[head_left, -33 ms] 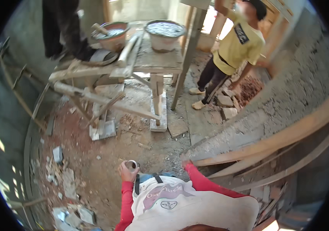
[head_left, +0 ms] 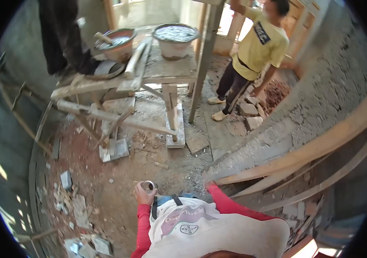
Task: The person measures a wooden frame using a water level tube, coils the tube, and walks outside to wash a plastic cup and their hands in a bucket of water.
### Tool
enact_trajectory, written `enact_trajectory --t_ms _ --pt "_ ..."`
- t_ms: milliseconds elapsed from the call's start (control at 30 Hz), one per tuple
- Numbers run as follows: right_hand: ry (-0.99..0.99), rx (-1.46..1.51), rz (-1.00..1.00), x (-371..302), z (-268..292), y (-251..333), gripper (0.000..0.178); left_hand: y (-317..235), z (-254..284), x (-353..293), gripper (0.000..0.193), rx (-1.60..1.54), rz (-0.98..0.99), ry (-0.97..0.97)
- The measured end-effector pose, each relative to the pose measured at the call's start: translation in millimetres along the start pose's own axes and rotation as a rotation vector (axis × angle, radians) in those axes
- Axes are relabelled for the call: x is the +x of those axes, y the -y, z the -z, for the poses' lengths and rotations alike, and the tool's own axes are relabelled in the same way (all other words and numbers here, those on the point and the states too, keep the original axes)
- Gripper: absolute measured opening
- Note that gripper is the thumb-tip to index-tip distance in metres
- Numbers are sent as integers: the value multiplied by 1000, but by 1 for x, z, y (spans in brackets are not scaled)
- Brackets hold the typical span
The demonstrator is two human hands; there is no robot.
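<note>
Head view: our left hand (head_left: 142, 194) has its fingers wrapped around a small cup (head_left: 148, 186) above the dirt floor (head_left: 119, 172); our right hand (head_left: 209, 185) touches the plank (head_left: 304, 152), fingers hidden.

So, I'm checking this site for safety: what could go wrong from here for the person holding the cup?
1. The left hand holds a small cup from above; a loose grip could drop or spill it.
2. Broken bricks litter the dirt floor by the person's left side, a likely trip hazard.
3. Two full basins sit on a rough wooden scaffold where another person stands; a jolt might tip them onto the person in yellow nearby.
</note>
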State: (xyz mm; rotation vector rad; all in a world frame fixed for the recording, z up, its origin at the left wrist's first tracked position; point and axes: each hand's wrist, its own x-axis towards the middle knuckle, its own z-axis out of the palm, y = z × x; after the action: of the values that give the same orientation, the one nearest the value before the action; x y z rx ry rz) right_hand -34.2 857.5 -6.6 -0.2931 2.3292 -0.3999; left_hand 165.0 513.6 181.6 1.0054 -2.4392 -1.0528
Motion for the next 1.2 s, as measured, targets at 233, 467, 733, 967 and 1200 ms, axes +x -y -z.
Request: enact_trajectory --t_ms 233,467,733,967,1200 --pt "143 388 -555 -72 -120 -106 30 -28 -30 30 73 2 -228 192" --pt "52 874 -718 -48 -218 -139 29 -64 -50 52 75 109 -297 415" --pt "56 1317 -732 -16 -148 -87 20 -123 -81 96 76 -12 -356 514" --pt "-181 1092 -371 8 10 3 29 -155 -121 144 73 -87 -437 543" --pt "-224 920 -332 75 119 74 30 -218 -139 230 71 -131 -518 649"
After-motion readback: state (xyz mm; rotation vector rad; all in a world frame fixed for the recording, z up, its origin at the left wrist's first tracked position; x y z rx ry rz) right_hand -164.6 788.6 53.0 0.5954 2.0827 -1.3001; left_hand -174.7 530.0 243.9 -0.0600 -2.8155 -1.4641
